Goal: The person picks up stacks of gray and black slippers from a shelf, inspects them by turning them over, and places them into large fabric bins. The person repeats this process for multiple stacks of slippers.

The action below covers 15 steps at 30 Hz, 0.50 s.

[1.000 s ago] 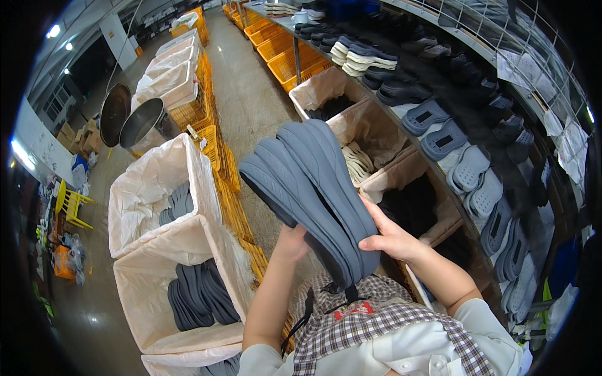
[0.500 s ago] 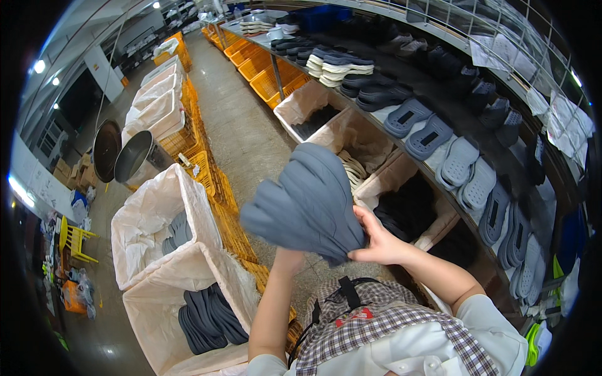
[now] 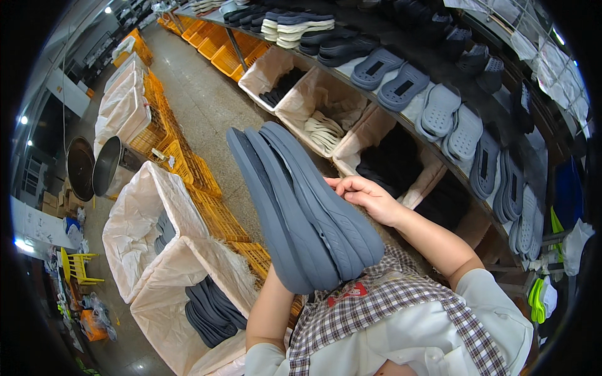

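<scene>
In front of my chest is a bundle of several dark grey shoe soles [image 3: 304, 207], standing side by side and tilted, their long edges toward me. My left forearm [image 3: 268, 313] runs up behind their lower end; the left hand, holding them from underneath, is hidden by them. At their right edge is my right hand [image 3: 367, 197], its fingers curled against the outer sole and the fingertips partly out of sight. Lower left, a lined bin [image 3: 157, 313] holds more dark grey soles [image 3: 213, 313]. Another lined bin [image 3: 128, 232] beyond it has grey soles inside.
On the right, a long bench carries rows of soles and shoes, including light grey perforated soles [image 3: 440, 109]. Below it are lined bins with cream soles [image 3: 323, 131] and black pieces [image 3: 389, 153]. Yellow crates [image 3: 188, 156] line the left of the aisle [image 3: 207, 94].
The bundle has turned from a fanned shape to a lengthwise stack and come closer to me. My right hand has moved up along its edge. The view has shifted slightly right.
</scene>
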{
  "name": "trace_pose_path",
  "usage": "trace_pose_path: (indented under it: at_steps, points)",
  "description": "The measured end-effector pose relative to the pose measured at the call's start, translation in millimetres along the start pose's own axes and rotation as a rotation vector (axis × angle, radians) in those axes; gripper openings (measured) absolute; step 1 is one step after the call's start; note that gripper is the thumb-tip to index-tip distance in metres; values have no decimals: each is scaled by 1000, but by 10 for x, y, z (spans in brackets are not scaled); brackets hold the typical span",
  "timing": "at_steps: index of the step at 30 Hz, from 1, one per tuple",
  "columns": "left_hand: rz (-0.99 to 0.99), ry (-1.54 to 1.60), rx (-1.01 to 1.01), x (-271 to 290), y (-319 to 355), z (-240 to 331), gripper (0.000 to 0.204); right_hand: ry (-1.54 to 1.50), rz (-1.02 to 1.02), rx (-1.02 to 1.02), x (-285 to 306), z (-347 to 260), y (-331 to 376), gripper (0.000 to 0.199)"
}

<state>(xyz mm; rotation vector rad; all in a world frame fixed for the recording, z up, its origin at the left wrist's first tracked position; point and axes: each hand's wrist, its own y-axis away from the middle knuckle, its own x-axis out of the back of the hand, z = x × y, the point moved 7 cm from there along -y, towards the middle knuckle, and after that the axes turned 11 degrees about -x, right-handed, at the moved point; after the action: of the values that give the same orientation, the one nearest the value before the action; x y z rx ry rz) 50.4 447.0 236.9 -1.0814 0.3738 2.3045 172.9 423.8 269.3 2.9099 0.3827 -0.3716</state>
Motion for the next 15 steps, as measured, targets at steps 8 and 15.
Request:
trace_pose_path:
  at_steps: [8,15]
  points:
    - [0,50,54,-61,-23,-67,43,-61,11,-52,-74,-89,245,62]
    - [13,62,76,-56,-1,-93,43,-165,62,-83,-37,-31,331,75]
